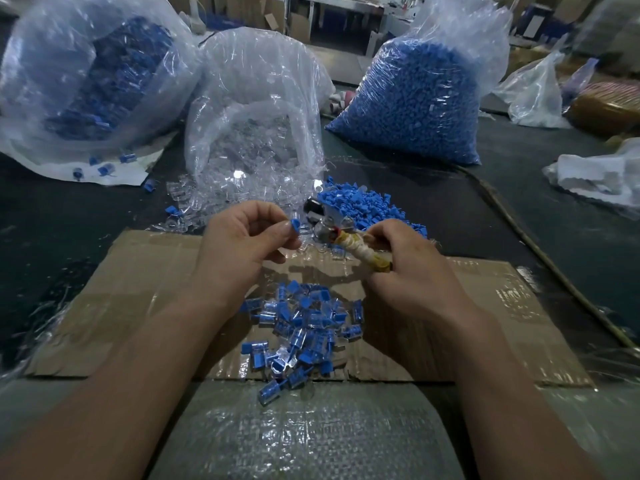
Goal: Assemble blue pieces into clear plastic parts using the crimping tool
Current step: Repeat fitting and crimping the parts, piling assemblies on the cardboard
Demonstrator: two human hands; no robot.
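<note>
One blue piece (pixel 295 225) sits pinched in our left hand (pixel 242 239), at nine o'clock of the crimping tool (pixel 360 250) our right hand (pixel 414 270) grips; seated crooked, it could pop loose or jam.

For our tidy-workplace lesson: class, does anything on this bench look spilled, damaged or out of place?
Clear parts have spilled from the open middle bag across the table. A few blue-and-clear pieces lie stray beside the left bag. The crimping tool has a handle wrapped in yellowed tape, and the cardboard is torn along its near edge.
</note>
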